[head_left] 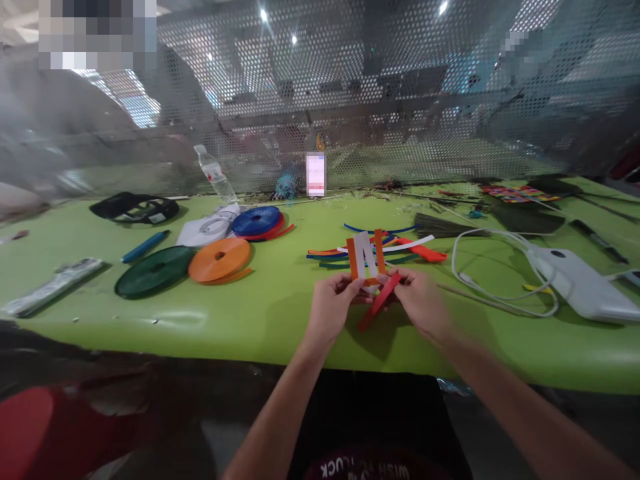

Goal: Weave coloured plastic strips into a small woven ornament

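Note:
Over the front of the green table, both hands work close together on a few flat strips. My left hand (336,297) pinches the lower left end of an orange strip (353,259) that stands up beside white strips (367,253). My right hand (417,300) closes its fingers on a red strip (379,303), which slants down to the left in front of the others. Just behind the hands lies a loose pile of cut strips in blue, green and white (413,245), with a bright red-orange piece (425,252) on its right side. Fingertips partly hide where the strips meet.
Left are an orange roll (220,260), a green roll (154,272), a blue roll (256,221), a blue pen (145,247), a black cap (135,208) and a bottle (216,175). A white power bank (587,283) with a cable lies right. A perforated screen (390,113) stands behind.

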Available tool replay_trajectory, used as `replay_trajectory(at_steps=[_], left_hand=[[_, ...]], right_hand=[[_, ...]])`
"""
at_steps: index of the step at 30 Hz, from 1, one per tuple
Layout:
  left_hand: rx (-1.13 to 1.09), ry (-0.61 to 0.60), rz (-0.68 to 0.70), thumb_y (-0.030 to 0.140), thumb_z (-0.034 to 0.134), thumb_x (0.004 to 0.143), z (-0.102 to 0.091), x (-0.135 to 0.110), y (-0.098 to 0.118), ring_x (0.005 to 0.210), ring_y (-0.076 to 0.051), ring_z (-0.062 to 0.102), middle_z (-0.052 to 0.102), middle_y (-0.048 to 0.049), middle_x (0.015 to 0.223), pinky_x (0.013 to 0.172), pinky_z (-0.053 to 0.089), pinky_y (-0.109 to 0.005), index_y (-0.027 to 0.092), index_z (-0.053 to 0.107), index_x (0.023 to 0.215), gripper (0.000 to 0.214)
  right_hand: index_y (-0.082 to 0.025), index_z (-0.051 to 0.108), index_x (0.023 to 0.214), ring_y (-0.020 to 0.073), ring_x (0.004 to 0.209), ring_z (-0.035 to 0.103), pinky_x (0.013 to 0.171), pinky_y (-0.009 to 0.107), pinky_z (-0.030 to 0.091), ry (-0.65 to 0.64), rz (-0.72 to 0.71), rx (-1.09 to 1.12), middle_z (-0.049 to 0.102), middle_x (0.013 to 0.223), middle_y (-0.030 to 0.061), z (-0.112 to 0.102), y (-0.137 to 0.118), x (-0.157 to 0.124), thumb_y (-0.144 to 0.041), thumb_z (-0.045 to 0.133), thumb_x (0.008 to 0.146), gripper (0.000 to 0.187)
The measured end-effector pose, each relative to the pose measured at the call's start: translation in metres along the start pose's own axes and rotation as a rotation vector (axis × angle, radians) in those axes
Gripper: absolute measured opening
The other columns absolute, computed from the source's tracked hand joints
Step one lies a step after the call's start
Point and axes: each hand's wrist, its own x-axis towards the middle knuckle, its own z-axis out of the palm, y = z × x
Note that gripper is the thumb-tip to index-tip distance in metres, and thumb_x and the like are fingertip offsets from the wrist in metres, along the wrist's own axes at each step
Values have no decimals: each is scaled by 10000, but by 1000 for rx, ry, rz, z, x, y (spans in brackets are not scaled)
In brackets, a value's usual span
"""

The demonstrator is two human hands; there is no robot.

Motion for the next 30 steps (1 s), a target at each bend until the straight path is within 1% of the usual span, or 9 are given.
replay_trajectory(at_steps=[4, 7, 11, 13, 17, 21, 25, 28, 30], left_hand=[[1, -1, 18, 254, 801, 852, -1, 0, -1, 645, -148, 737, 784, -70, 797, 732, 662, -315, 124, 763, 901, 144], [8, 0, 29, 276, 803, 841, -3, 0, -1, 630, -146, 729, 780, -65, 786, 725, 659, -321, 130, 763, 902, 163], [29, -9, 44, 314, 808, 834, -4, -2, -1, 614, -166, 724, 756, -59, 730, 706, 656, -346, 129, 743, 866, 199], [34, -17, 57, 327, 800, 838, -3, -4, 1, 628, -176, 727, 750, -62, 726, 695, 651, -345, 130, 733, 855, 209], [37, -24, 83, 339, 771, 847, -1, -7, 5, 653, -167, 719, 763, -71, 790, 653, 635, -304, 134, 729, 893, 214], [56, -2, 93, 326, 783, 834, -1, -7, 5, 636, -136, 682, 746, -53, 776, 610, 602, -246, 131, 731, 921, 220], [66, 6, 93, 318, 797, 809, -2, -5, 4, 637, -132, 666, 725, -38, 743, 578, 580, -223, 129, 731, 909, 224], [63, -3, 89, 339, 803, 800, -3, -4, 3, 666, -149, 681, 743, -57, 786, 569, 581, -233, 132, 740, 918, 247], [56, -4, 90, 344, 800, 803, -4, -4, 3, 674, -154, 692, 749, -61, 800, 596, 600, -254, 134, 741, 929, 252]], right_hand=[[-256, 697, 679, 175, 568, 604, 601, 344, 537, 15, -4, -12, 683, 656, 12, -2, 2, 0, -558, 847, 689, 337], [-260, 714, 659, 180, 609, 609, 625, 340, 533, 15, -6, -22, 694, 674, 15, -4, 1, -1, -515, 855, 687, 293], [-263, 711, 607, 183, 578, 591, 567, 339, 510, -20, 17, -1, 683, 635, 29, -3, -3, -2, -490, 845, 691, 277], [-261, 713, 610, 184, 561, 588, 532, 337, 494, -41, 28, 27, 680, 630, 35, -1, -6, -4, -498, 846, 680, 280], [-262, 726, 634, 168, 538, 572, 536, 336, 499, -42, 27, 57, 676, 642, 24, -1, -9, -6, -488, 860, 658, 264], [-265, 746, 604, 158, 546, 561, 516, 306, 459, -17, 20, 8, 692, 637, 18, -5, -9, -6, -385, 897, 606, 193], [-259, 796, 659, 166, 493, 557, 451, 306, 420, -54, 79, -7, 713, 622, 41, -7, -9, -6, -378, 847, 668, 129], [-246, 795, 647, 164, 462, 554, 435, 312, 443, -84, 122, 16, 720, 619, 63, -7, -8, -5, -403, 841, 659, 164], [-246, 784, 629, 169, 467, 566, 435, 319, 469, -103, 136, 33, 727, 630, 71, -5, -7, -4, -420, 858, 635, 189]])
